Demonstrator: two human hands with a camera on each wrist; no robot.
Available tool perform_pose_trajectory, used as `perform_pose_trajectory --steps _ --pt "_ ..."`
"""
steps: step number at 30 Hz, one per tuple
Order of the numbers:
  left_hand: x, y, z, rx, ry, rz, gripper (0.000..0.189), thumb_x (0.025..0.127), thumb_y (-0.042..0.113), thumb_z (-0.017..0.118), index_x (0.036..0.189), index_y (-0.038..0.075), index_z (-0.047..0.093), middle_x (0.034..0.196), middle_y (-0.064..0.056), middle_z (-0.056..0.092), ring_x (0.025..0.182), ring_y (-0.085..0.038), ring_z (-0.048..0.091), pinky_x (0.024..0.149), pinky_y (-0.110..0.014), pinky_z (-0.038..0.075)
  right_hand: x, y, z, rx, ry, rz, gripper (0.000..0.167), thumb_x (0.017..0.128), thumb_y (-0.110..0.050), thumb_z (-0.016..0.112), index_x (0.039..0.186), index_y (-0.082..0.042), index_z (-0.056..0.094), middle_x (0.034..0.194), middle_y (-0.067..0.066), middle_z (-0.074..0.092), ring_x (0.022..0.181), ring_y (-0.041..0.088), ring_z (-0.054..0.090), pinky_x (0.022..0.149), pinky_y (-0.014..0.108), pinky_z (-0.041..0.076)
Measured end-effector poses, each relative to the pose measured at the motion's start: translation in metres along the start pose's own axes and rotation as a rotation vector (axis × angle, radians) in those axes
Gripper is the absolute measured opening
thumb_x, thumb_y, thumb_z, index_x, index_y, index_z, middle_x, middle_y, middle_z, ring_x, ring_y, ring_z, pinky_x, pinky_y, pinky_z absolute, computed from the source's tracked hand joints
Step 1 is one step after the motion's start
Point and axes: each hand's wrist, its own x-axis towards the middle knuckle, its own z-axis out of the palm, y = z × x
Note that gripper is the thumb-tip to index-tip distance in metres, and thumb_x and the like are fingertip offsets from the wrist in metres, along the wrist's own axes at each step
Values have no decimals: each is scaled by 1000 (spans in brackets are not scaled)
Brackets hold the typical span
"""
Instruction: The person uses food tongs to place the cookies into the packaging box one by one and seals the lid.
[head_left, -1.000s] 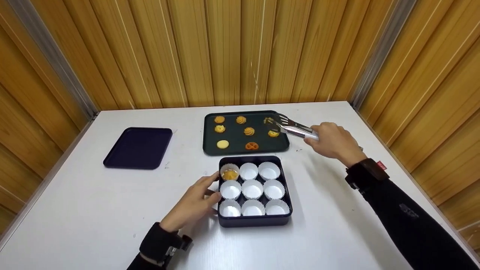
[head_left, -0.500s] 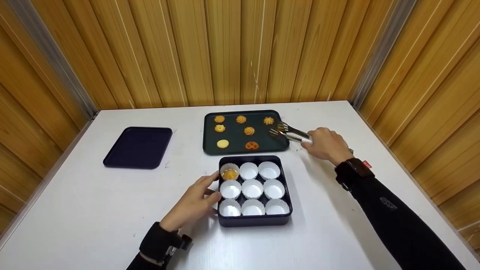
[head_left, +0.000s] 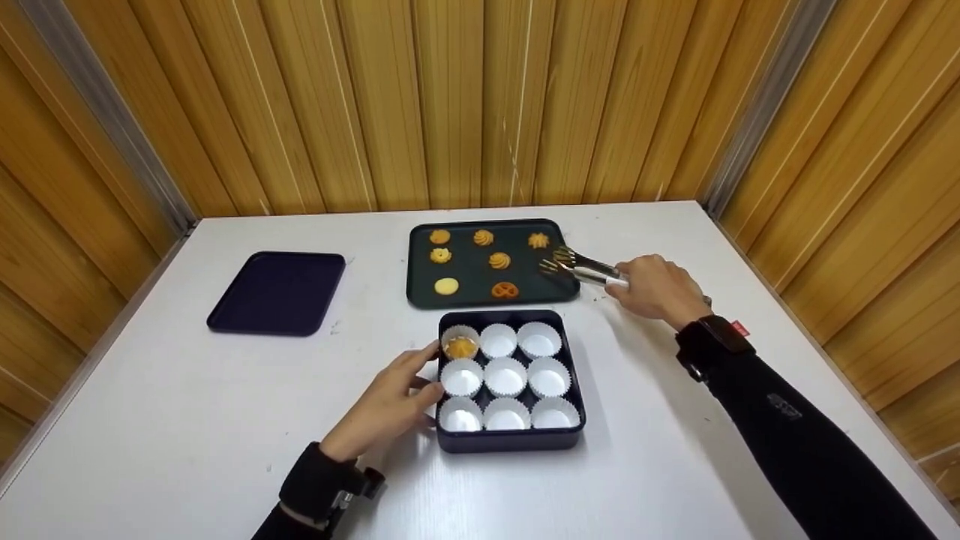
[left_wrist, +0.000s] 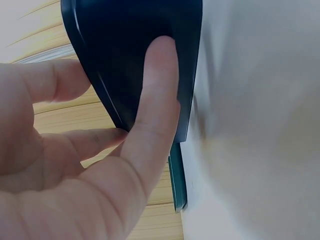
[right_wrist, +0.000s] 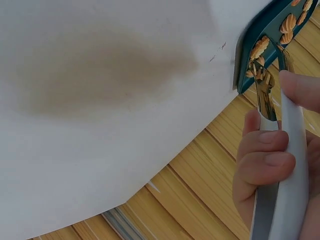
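Observation:
My left hand (head_left: 386, 405) rests against the left side of a dark square box (head_left: 510, 442). In the left wrist view, one finger (left_wrist: 155, 95) lies along the box's wall. White paper cups (head_left: 505, 377) fill the box in rows, and the far-left cup has a cookie (head_left: 460, 347) in it. My right hand (head_left: 660, 289) grips white-handled tongs (head_left: 592, 271) with fork-shaped ends. The ends are spread over the right part of a dark green baking tray (head_left: 525, 292), covering the spot of one cookie. A star-shaped cookie (head_left: 538, 240) lies just behind them.
Elsewhere on the green tray lie swirl cookies (head_left: 499, 260), a pretzel (head_left: 505, 290) and a round pale cookie (head_left: 446, 286). A second, dark purple tray (head_left: 277, 292) is on the left of the white table (head_left: 187, 420). Wood-patterned walls (head_left: 450, 105) enclose the table.
The tongs have come down and nearer from over the star-shaped cookie to the cookie in front of it, uncovering the former. My left hand and the box have stayed put.

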Motion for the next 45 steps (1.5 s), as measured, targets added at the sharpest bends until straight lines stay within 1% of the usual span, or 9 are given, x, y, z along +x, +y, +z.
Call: perform_pose_trajectory --steps 5,9,12,15,20,26,36,41,45 --pt "-1 1 0 -13 -3 3 67 103 13 63 165 4 37 155 -21 49 121 -37 66 86 -37 63 -13 -5 -12 29 37 -18 53 102 -39 65 143 -6 67 121 22 70 77 28 55 61 41 44" --pt "-1 1 0 -18 -2 4 68 103 13 63 165 4 37 154 -21 50 120 -36 67 82 -33 63 -32 -18 -29 55 82 -110 46 102 -38 68 140 -12 71 104 13 70 72 23 52 57 35 38" --pt "0 1 0 -19 -3 5 68 103 12 63 165 4 37 154 -22 50 120 -37 67 81 -32 63 -51 -30 -38 71 113 -214 32 102 -35 70 130 -19 75 89 5 64 71 21 53 57 33 40" --pt "0 0 0 -22 -3 1 68 103 12 63 165 4 36 156 -22 49 121 -38 66 80 -32 64 -69 -41 -41 90 118 -294 26 101 -31 72 126 -23 76 88 0 64 72 17 54 59 32 43" --pt "0 0 -1 -12 2 -8 68 103 12 64 165 5 37 156 -21 48 121 -38 66 80 -31 64 -89 -56 -33 63 77 -376 31 99 -31 75 129 -21 76 91 -5 64 72 11 52 60 29 44" --pt "0 -1 -1 -11 2 -4 68 103 12 63 164 4 37 157 -22 48 121 -38 66 81 -32 64 -92 -65 -18 -62 77 -413 28 97 -32 77 119 -16 75 88 -5 61 69 9 51 57 28 44" --pt "0 0 0 -36 -8 7 68 103 12 62 165 4 36 155 -22 48 120 -38 67 78 -33 64 -90 -73 -8 -146 50 -383 40 98 -34 76 130 -12 73 101 5 69 68 13 60 59 36 54" --pt "-1 0 0 -33 -4 16 68 103 12 63 165 4 36 155 -23 49 119 -38 67 77 -32 65 -90 -74 -10 -142 51 -385 39 97 -34 77 128 -11 74 98 4 67 68 13 57 59 35 53" --pt "0 1 0 -30 -5 12 68 103 12 63 165 4 36 156 -23 48 120 -38 67 77 -31 64 -90 -69 -20 -80 41 -401 31 96 -33 77 120 -13 75 94 1 65 70 12 56 59 33 50"
